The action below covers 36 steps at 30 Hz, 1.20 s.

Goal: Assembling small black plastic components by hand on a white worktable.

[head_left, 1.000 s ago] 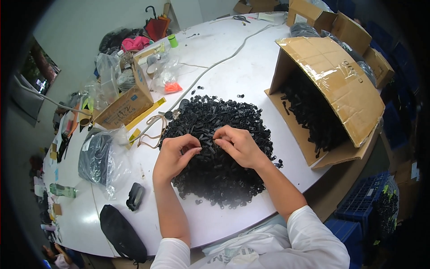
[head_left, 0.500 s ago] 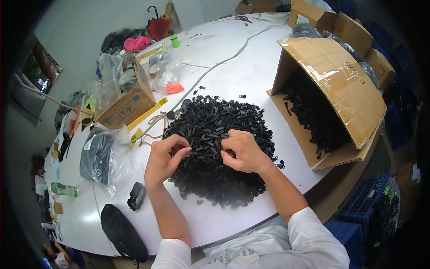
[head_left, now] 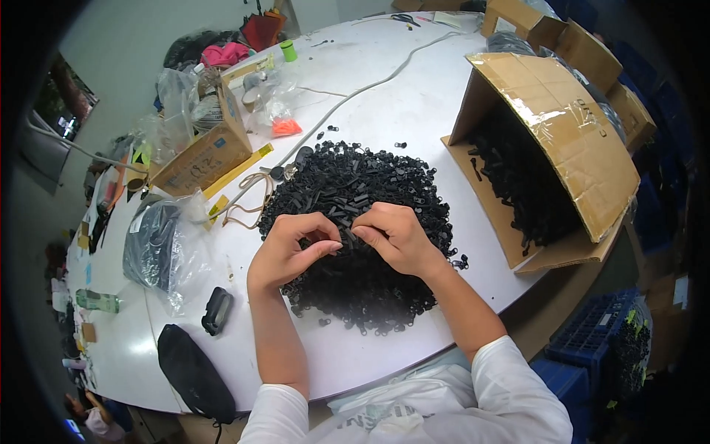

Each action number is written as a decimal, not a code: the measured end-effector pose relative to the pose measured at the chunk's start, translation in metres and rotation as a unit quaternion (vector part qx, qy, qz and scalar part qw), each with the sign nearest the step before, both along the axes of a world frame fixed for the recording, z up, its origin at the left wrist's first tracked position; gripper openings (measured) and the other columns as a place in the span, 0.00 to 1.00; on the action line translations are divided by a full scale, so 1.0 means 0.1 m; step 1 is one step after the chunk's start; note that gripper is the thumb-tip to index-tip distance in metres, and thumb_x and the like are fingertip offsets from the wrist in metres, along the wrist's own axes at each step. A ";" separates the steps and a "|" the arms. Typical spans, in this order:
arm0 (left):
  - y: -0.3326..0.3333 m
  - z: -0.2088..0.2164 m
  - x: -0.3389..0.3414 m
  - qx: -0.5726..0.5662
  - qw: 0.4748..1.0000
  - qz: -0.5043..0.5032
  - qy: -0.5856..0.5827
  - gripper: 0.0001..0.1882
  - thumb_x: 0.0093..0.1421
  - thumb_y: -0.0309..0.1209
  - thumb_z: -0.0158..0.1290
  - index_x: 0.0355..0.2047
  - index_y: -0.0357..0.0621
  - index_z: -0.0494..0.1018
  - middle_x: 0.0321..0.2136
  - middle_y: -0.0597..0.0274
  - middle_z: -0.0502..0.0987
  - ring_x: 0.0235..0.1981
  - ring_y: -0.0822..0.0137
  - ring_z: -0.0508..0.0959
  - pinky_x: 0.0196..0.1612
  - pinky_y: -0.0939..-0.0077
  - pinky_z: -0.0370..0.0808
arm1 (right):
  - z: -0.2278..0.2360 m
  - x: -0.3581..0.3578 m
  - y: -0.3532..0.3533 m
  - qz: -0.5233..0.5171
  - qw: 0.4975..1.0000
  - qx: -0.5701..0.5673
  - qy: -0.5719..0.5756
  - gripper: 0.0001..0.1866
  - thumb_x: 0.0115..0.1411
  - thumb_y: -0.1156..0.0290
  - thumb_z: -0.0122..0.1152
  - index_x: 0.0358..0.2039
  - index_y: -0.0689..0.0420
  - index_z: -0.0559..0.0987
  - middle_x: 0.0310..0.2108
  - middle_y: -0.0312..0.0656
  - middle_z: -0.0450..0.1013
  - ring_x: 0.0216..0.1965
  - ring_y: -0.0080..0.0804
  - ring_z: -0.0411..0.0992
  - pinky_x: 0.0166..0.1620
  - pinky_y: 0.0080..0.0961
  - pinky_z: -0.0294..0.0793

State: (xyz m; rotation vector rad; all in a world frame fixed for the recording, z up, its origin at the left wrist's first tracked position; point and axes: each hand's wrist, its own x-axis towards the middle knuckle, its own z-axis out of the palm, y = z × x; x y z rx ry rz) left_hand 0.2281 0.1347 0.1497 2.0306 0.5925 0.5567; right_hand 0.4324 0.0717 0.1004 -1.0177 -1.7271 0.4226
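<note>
A broad heap of small black pieces [head_left: 355, 174] lies on the white table, many with a ring-shaped end like zipper pulls, others like short bars. Above its middle, my left hand [head_left: 297, 250] is closed with thumb and forefinger in a pinch. Facing it, my right hand [head_left: 393, 235] is also pinched, its fingertips close to those of the left. Whatever sits between the fingertips of either hand is too small to make out. On the right, an open cardboard box [head_left: 569, 140] lies on its side with more black pieces inside.
A grey cable [head_left: 384, 92] crosses the table [head_left: 414, 370] behind the heap. To the left are a clear plastic bag [head_left: 185, 255] with dark contents, a small black case [head_left: 217, 311], a black pouch [head_left: 194, 370] and a carton [head_left: 203, 159]. Blue crates [head_left: 592, 333] stand at lower right.
My hands have come closer together over the heap, the left moving right and the right slightly left. The whole view has shifted a little.
</note>
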 end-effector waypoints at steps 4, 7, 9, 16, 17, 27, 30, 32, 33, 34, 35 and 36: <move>-0.02 -0.05 0.00 -0.093 0.993 -0.033 -0.069 0.04 0.54 0.18 0.54 0.30 0.32 0.72 0.27 0.61 0.77 0.29 0.72 0.79 0.35 0.81 0.76 | 0.07 0.01 -0.04 0.036 0.997 -0.035 0.060 0.05 0.57 0.73 0.59 0.29 0.61 0.79 0.20 0.40 0.71 0.20 0.30 0.68 0.25 0.23 0.65; -0.03 -0.06 0.01 -0.117 0.989 -0.046 -0.077 0.04 0.54 0.17 0.53 0.31 0.32 0.72 0.28 0.60 0.77 0.30 0.72 0.79 0.36 0.81 0.76 | 0.05 0.02 -0.03 0.083 0.993 -0.009 0.084 0.06 0.57 0.74 0.58 0.29 0.62 0.80 0.20 0.40 0.72 0.19 0.29 0.68 0.25 0.22 0.65; -0.03 -0.07 0.02 -0.112 0.989 -0.051 -0.076 0.04 0.54 0.17 0.53 0.32 0.32 0.71 0.29 0.60 0.77 0.30 0.72 0.79 0.36 0.81 0.76 | 0.06 0.00 -0.04 0.116 0.987 -0.035 0.104 0.06 0.57 0.74 0.57 0.29 0.64 0.79 0.21 0.42 0.74 0.20 0.29 0.69 0.25 0.22 0.66; -0.01 -0.05 0.06 -0.017 0.993 -0.058 -0.101 0.04 0.52 0.19 0.57 0.28 0.36 0.73 0.27 0.61 0.75 0.26 0.73 0.75 0.31 0.81 0.72 | 0.09 0.00 -0.07 0.149 0.979 -0.110 0.081 0.08 0.58 0.73 0.57 0.27 0.64 0.79 0.21 0.43 0.74 0.20 0.29 0.71 0.25 0.22 0.67; 0.00 -0.05 0.07 0.003 0.992 -0.060 -0.107 0.04 0.51 0.20 0.59 0.27 0.37 0.74 0.26 0.61 0.75 0.25 0.73 0.74 0.29 0.81 0.71 | 0.07 0.00 -0.07 0.159 0.977 -0.111 0.088 0.08 0.58 0.73 0.57 0.27 0.64 0.79 0.21 0.43 0.74 0.20 0.30 0.71 0.25 0.23 0.67; -0.01 0.05 0.11 0.063 0.986 -0.100 -0.117 0.06 0.47 0.21 0.60 0.25 0.38 0.74 0.24 0.62 0.75 0.26 0.68 0.73 0.30 0.76 0.70 | 0.10 -0.02 -0.07 0.235 0.960 -0.109 0.109 0.12 0.61 0.68 0.55 0.26 0.63 0.77 0.16 0.43 0.68 0.17 0.30 0.65 0.24 0.24 0.64; -0.04 0.06 0.17 0.104 0.987 -0.061 -0.102 0.07 0.46 0.21 0.61 0.24 0.38 0.73 0.24 0.62 0.74 0.27 0.68 0.73 0.31 0.76 0.69 | 0.08 0.03 -0.09 0.204 0.967 -0.128 0.079 0.11 0.60 0.69 0.55 0.24 0.63 0.76 0.17 0.41 0.68 0.18 0.32 0.67 0.24 0.25 0.63; -0.09 0.06 0.16 0.081 0.989 -0.044 -0.113 0.07 0.46 0.22 0.61 0.24 0.38 0.73 0.24 0.62 0.74 0.27 0.69 0.73 0.31 0.77 0.68 | 0.16 0.04 -0.11 0.213 0.966 -0.124 0.083 0.11 0.60 0.69 0.56 0.25 0.63 0.76 0.18 0.41 0.69 0.19 0.32 0.67 0.24 0.25 0.63; -0.11 0.06 0.17 0.054 0.991 -0.021 -0.121 0.07 0.46 0.22 0.61 0.24 0.38 0.72 0.25 0.62 0.74 0.28 0.70 0.73 0.31 0.78 0.68 | 0.19 0.05 -0.11 0.228 0.961 -0.125 0.090 0.11 0.60 0.69 0.56 0.26 0.63 0.77 0.18 0.41 0.70 0.19 0.32 0.67 0.24 0.25 0.63; -0.13 0.03 0.20 0.056 0.991 -0.003 -0.122 0.08 0.46 0.23 0.62 0.23 0.37 0.72 0.23 0.62 0.73 0.26 0.70 0.73 0.29 0.78 0.68 | 0.16 0.08 -0.11 0.230 0.960 -0.131 0.085 0.09 0.59 0.70 0.58 0.27 0.63 0.77 0.19 0.42 0.71 0.19 0.31 0.68 0.24 0.25 0.64; -0.12 0.00 0.22 0.059 0.990 -0.010 -0.125 0.08 0.46 0.23 0.62 0.23 0.37 0.72 0.23 0.62 0.73 0.26 0.70 0.73 0.29 0.78 0.68 | 0.15 0.11 -0.11 0.224 0.963 -0.127 0.082 0.09 0.59 0.70 0.58 0.27 0.63 0.77 0.19 0.42 0.71 0.19 0.31 0.68 0.24 0.25 0.64; -0.11 -0.05 0.23 0.062 0.993 0.007 -0.101 0.07 0.47 0.23 0.61 0.23 0.37 0.72 0.21 0.61 0.73 0.24 0.70 0.73 0.28 0.78 0.67 | 0.14 0.14 -0.11 0.207 0.968 -0.118 0.084 0.08 0.58 0.70 0.58 0.28 0.63 0.78 0.20 0.41 0.72 0.20 0.31 0.69 0.24 0.25 0.64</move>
